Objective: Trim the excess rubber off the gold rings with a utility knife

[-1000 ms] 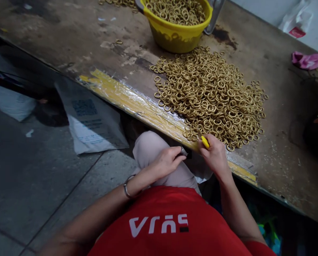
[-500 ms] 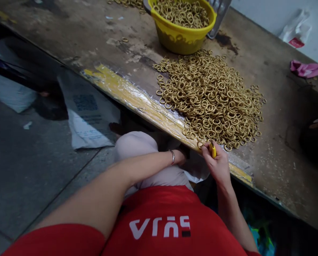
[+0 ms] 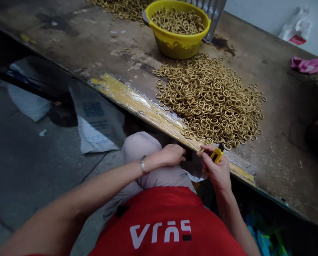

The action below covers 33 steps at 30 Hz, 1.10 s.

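My right hand (image 3: 219, 174) is closed around a yellow utility knife (image 3: 216, 155), whose dark tip points up and away from me. Between its thumb and forefinger a small gold ring (image 3: 200, 152) is pinched, just off the table's front edge. My left hand (image 3: 174, 155), with a metal band at the wrist, is curled above my knee, left of the right hand. Whatever its fingers hold, if anything, is hidden. Beyond both hands a large heap of gold rings (image 3: 209, 99) lies on the table, spilling close to the taped edge (image 3: 148, 112).
Behind the heap stands a yellow basin (image 3: 174, 48) full of rings, with a grey plastic crate (image 3: 214, 21) beside it. More rings (image 3: 121, 9) lie at the far left. A pink cloth (image 3: 308, 65) is on the right. A printed white sack (image 3: 95, 124) stands under the table.
My left hand has come up from beside the table edge to above my knee. The right hand, with knife and ring, has drawn slightly back and turned, showing more of the knife.
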{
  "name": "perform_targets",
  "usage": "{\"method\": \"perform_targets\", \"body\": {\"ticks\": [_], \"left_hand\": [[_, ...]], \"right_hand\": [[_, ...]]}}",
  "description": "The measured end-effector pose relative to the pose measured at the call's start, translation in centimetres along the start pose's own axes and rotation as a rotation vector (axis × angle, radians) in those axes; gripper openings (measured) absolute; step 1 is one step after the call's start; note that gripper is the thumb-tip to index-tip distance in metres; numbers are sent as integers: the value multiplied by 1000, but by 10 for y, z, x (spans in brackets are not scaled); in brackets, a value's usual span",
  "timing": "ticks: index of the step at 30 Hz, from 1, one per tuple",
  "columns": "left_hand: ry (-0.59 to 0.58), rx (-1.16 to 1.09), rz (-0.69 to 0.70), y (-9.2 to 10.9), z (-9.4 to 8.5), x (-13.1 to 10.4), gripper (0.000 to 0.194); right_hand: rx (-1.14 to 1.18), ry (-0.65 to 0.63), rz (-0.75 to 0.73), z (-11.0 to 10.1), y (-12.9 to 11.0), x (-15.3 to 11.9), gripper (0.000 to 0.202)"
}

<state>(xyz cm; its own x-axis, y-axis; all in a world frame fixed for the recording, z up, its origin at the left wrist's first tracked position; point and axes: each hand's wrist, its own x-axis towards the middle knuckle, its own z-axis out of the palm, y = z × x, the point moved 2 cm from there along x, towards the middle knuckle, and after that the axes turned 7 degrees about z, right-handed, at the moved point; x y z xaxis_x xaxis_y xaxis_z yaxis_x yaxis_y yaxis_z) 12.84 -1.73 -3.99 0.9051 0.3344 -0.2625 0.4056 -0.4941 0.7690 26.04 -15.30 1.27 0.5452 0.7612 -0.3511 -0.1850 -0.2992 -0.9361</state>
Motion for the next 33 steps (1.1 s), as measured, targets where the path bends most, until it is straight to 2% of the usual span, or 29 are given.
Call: {"method": "perform_targets", "body": {"ticks": [2, 4, 7, 9, 14, 19, 21, 25, 27, 30, 33], "left_hand": [[11, -84, 24, 12, -9, -21, 14], [133, -573, -10, 20, -17, -39, 17], [271, -968, -60, 28, -20, -55, 28], [313, -1088, -72, 32, -17, -57, 36], [322, -1272, -93, 37, -11, -54, 45], [328, -1371, -118, 34, -18, -61, 44], [349, -1364, -111, 30, -22, -65, 42], [430, -1254, -52, 25, -28, -73, 33], [485, -1159, -35, 23, -31, -76, 29], [533, -1033, -55, 20, -34, -80, 27], [531, -945, -71, 17, -34, -82, 25]], "right_hand": [[81, -52, 51, 6, 3, -3, 27], [148, -96, 91, 12, 7, -4, 26], [235, -126, 138, 22, 13, -5, 27], [280, -152, 150, 29, 15, -5, 27], [312, -206, 148, 46, 12, -4, 28], [216, -221, 98, 59, 5, -1, 25], [85, -197, 8, 62, 0, 2, 22], [-343, -177, -356, 63, -16, 5, 17], [-607, -172, -502, 63, -20, 5, 24], [-975, -126, -566, 65, -20, 4, 38], [-1172, -106, -545, 68, -17, 4, 42]]}}
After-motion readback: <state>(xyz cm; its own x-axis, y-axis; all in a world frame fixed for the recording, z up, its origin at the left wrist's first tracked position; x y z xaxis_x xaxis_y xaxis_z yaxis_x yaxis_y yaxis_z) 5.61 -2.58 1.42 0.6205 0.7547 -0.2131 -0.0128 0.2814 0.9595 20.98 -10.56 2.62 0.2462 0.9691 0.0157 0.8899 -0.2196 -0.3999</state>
